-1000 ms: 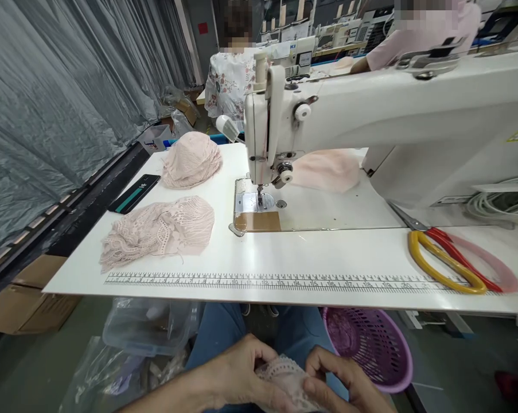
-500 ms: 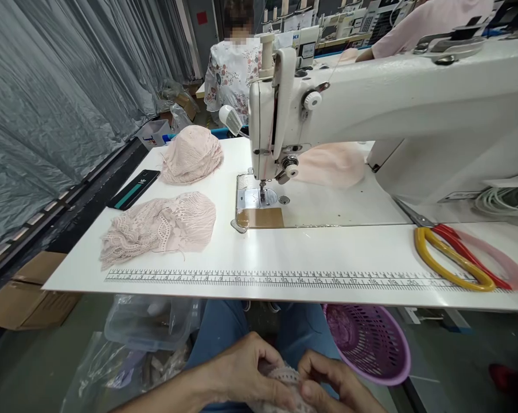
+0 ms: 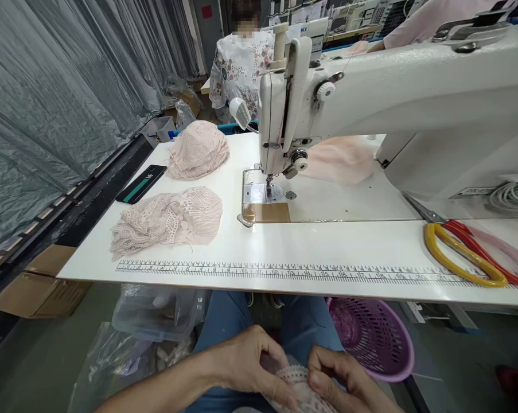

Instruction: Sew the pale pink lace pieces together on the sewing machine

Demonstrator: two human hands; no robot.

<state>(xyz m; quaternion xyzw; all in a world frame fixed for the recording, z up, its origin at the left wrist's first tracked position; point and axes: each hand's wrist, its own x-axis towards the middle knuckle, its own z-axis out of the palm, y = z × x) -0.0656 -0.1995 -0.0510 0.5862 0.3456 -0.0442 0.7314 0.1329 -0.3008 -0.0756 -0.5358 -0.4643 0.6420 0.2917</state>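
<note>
Head view: a lace piece point(image 3: 300, 377) is pinched by the fingers of left hand point(image 3: 252, 361) and right hand point(image 3: 342, 376) above the lap point(image 3: 308, 324); crumpled lace point(image 3: 168, 221) and a domed pile point(image 3: 198, 150) are laid on the counter point(image 3: 349, 244); whether any is finished cannot be told

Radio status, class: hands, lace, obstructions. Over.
Left hand and right hand both holding pale lace. Lace over lap, partly hidden. Nothing visibly blocking the hands.
</note>
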